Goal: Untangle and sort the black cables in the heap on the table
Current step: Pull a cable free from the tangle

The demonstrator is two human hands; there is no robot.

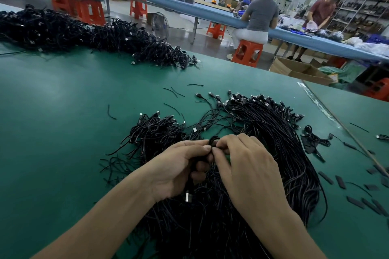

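Well, my left hand (179, 168) and right hand (248, 166) both pinch one light, floppy cable (213, 140) over the heap (263, 124) on the table (63, 122); grabbing near its hard plug (187, 196) seems best.

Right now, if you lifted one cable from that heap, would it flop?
Probably floppy: the cable loops tightly between the left hand and right hand. Likely light, being thin. It may snag, since the heap is tangled.
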